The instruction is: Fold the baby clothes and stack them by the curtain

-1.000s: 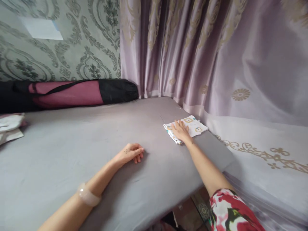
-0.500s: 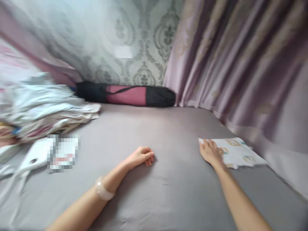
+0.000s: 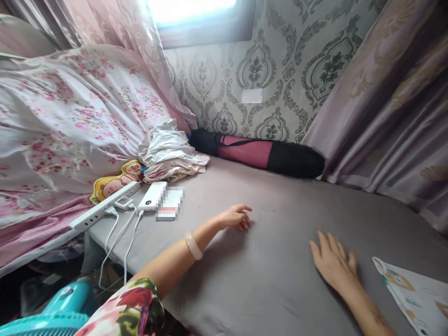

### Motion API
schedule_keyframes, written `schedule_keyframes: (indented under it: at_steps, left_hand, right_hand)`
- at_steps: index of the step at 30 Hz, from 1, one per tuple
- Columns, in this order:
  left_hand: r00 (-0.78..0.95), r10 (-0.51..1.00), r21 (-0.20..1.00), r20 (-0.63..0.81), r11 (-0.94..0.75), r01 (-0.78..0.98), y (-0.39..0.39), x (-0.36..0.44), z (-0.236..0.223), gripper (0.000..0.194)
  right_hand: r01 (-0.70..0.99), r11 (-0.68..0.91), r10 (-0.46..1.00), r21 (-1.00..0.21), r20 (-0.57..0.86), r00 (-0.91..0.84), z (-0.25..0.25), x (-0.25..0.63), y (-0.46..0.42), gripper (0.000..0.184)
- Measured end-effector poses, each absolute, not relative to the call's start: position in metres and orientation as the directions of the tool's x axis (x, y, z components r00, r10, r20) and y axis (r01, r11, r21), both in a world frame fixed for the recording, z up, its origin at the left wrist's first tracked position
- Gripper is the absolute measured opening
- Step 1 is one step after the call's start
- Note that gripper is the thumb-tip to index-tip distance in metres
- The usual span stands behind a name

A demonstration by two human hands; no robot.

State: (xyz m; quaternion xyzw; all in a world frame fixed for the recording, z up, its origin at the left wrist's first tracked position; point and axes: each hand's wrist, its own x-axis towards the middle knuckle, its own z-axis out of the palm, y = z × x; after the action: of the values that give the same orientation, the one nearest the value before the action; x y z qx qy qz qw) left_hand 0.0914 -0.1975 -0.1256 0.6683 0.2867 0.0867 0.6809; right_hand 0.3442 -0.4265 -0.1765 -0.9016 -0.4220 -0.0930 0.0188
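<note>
Just right of the right hand [image 3: 336, 261], and apart from it, lies the cloth [image 3: 413, 289]; that hand's fingers are spread over the sheet [image 3: 280, 261], holding nothing. Leftward, the left hand [image 3: 237, 217] curls loosely, empty, fingers parted. Beyond both hands lies the bag [image 3: 245, 151].

The right hand [image 3: 335, 264] is near the printed cloth [image 3: 415, 294].

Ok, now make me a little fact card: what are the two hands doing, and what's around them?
Left hand: holds nothing, fingers loosely bent; pale bangle on that arm
Right hand: holds nothing, palm down, fingers spread
Beside right hand: white printed cloth, not touched
Under both: grey sheet
At the back: long black-and-pink bag
On the left: pile of cloths, white power strip
Lower left: teal fan
</note>
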Motion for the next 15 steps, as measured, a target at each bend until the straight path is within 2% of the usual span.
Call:
schedule_keyframes:
  at_steps: [3,9,12,15]
  left_hand:
    - [0.724,0.655,0.959,-0.216,0.003,0.283,-0.158,0.067,-0.113,0.027]
    - [0.446,0.892,0.956,-0.076,-0.061,0.285,-0.076,-0.006,-0.078,0.033]
    - [0.203,0.978,0.905,0.055,-0.135,0.403,-0.042,-0.041,-0.060,0.027]
    - [0.017,0.990,0.845,0.141,-0.129,0.519,-0.013,-0.070,-0.044,0.025]
  right_hand:
    - [0.826,-0.564,0.821,-0.004,0.099,0.562,-0.177,0.306,-0.390,0.066]
    - [0.903,-0.424,0.904,-0.070,0.024,0.427,-0.171,0.258,-0.342,0.063]
    - [0.913,-0.397,0.917,-0.091,0.017,0.400,-0.170,0.244,-0.331,0.063]
    - [0.923,-0.380,0.923,-0.066,0.046,0.383,-0.174,0.239,-0.329,0.063]
